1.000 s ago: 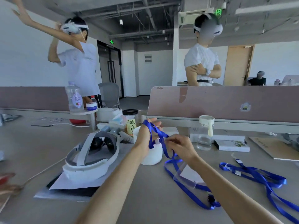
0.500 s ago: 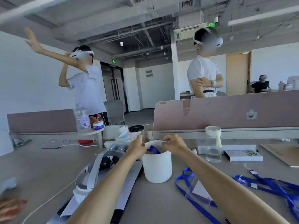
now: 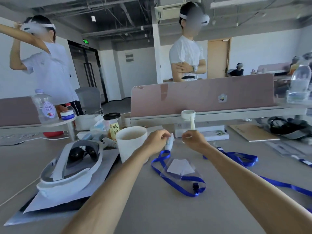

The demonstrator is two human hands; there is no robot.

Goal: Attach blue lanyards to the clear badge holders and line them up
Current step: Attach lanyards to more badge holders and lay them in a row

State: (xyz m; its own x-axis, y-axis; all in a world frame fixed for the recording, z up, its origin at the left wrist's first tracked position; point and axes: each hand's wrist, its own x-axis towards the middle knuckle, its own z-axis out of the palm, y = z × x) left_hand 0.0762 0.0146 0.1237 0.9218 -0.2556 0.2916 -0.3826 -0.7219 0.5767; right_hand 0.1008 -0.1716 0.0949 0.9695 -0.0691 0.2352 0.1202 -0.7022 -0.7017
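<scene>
Over the middle of the worktop (image 3: 168,213), just right of the white cup (image 3: 131,146), your two hands are raised close together but not touching. Your left hand (image 3: 156,141) has its fingers curled and pinches a small white piece (image 3: 169,142); blur keeps me from saying what that piece is. Your right hand (image 3: 194,141) is curled too, knuckles toward you, and I cannot tell whether it holds anything. You seem to hold both hands up and facing each other because this is fine fingertip work, easier off the surface than on it.

Directly below them the blue lanyard (image 3: 172,181) lies in a loop on the worktop. The clear badge holder (image 3: 181,168) rests across it with a white card inside, and the black clip (image 3: 195,185) sits at the near end of the loop. The far end of the strap comes up just under the white piece, though I cannot tell whether they are joined. That pair probably lies so close because it is the one you are working on.

To the right, well apart, the spare lanyards (image 3: 244,156) lie tangled, likely waiting their turn. On the left a headset (image 3: 67,174) rests on paper, clear of your working patch.
</scene>
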